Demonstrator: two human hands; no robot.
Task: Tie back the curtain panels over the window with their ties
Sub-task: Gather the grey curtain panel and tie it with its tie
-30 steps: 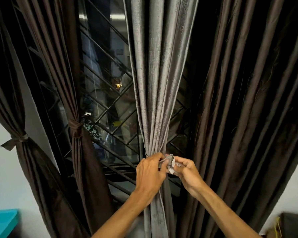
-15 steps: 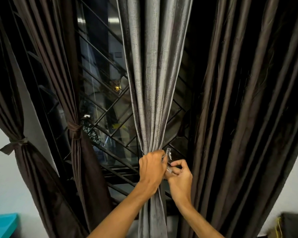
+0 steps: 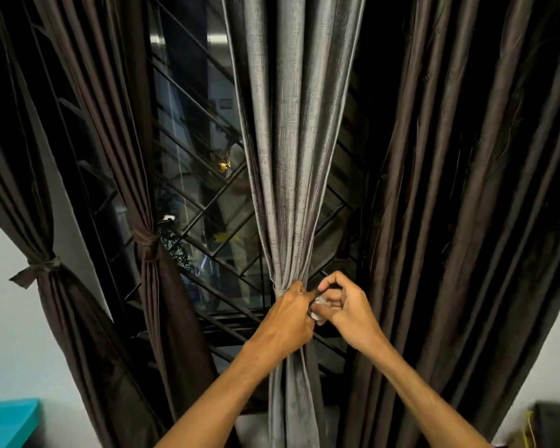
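Four panels here: far-left brown panel [image 3: 29, 189] and second brown panel [image 3: 110, 124] are already knotted, the big right brown panel [image 3: 466, 221] hangs loose, and the grey panel [image 3: 291, 156] is in the middle. Left hand [image 3: 288, 321] clutches the grey one's gathered waist. Right hand [image 3: 346, 308] pinches the pale tie [image 3: 319, 310] just beside it, higher than half a second ago.

Teal flat surface [image 3: 4, 421] corner at eight o'clock, cropped by frame; dark box [image 3: 556, 418], yellow cord [image 3: 530, 426] at four o'clock.
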